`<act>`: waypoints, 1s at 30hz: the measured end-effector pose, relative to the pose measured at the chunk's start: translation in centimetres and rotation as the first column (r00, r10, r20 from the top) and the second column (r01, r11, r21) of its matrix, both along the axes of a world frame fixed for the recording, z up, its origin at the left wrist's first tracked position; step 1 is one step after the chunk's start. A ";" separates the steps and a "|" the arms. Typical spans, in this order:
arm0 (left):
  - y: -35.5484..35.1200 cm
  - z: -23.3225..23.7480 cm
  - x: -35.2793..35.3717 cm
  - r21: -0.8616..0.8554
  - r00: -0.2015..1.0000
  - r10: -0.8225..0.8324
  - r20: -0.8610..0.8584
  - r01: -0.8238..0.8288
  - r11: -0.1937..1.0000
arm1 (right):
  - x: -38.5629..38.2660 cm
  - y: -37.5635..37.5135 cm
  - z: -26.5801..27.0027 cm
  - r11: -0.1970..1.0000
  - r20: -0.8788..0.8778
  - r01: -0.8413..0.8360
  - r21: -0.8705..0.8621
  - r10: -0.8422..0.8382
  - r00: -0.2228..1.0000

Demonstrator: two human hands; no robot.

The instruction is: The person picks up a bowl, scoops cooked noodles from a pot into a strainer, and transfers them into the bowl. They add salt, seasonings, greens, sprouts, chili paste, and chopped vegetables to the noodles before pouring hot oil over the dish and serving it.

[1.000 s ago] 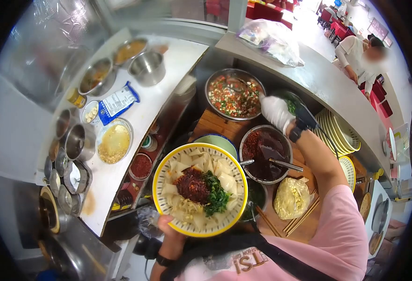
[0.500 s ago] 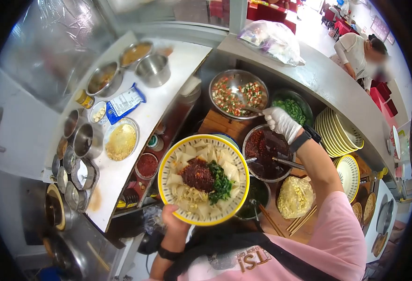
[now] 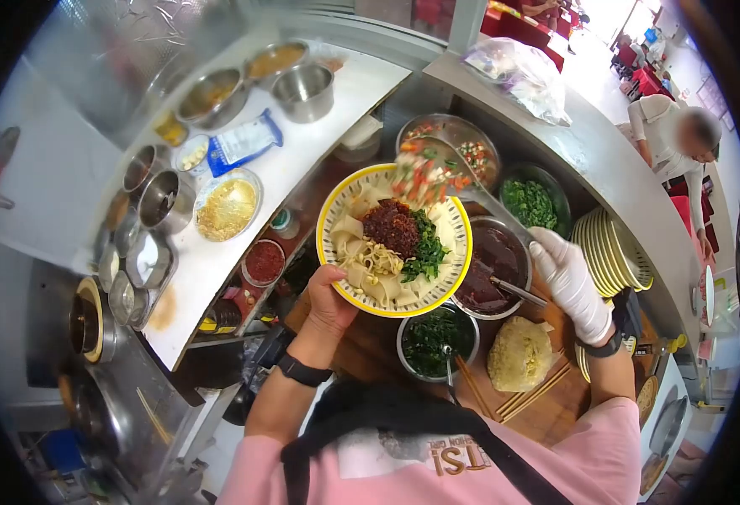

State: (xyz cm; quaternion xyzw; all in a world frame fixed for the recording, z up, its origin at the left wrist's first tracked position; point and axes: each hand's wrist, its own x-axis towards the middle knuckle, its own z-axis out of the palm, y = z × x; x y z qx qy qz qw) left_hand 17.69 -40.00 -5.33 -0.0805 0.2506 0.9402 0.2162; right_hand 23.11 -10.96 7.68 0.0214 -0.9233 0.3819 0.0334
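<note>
My left hand grips the near rim of a yellow-rimmed bowl of flat noodles topped with chili flakes and chopped greens. It holds the bowl up over the counter. My right hand, in a white glove, holds the handle of a metal ladle. The ladle's scoop is heaped with diced red and green vegetables and hovers over the far side of the noodle bowl. Behind it is the metal bowl of diced vegetables.
A bowl of chili oil, a bowl of chopped greens, a bowl of dark greens and a bagged yellow lump stand on the wooden counter. Stacked plates are at right, seasoning bowls on the white shelf at left. A person stands beyond the counter.
My right hand lifted the ladle out of the diced-vegetable bowl and brought it, loaded, over the noodles. My left hand raised the noodle bowl up and forward toward it.
</note>
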 end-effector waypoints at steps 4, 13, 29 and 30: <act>-0.2 -0.2 0.6 0.046 1.000 -0.012 -0.022 0.013 0.999 | 0.3 0.0 -0.3 0.945 0.069 0.132 -0.299 -0.116 0.991; -4.6 1.0 8.5 0.221 0.990 0.130 -0.060 -0.114 0.969 | -8.1 2.3 -6.7 0.575 0.476 0.402 -0.713 -0.024 0.879; -23.1 0.1 31.1 0.194 0.732 0.681 -0.007 -0.667 0.719 | -8.3 -17.3 -7.2 0.932 -0.183 -0.357 0.057 0.361 0.915; -24.8 0.2 32.8 0.191 0.707 0.707 0.019 -0.697 0.691 | -6.0 -22.9 -5.6 0.907 -0.095 -0.421 0.026 0.421 0.902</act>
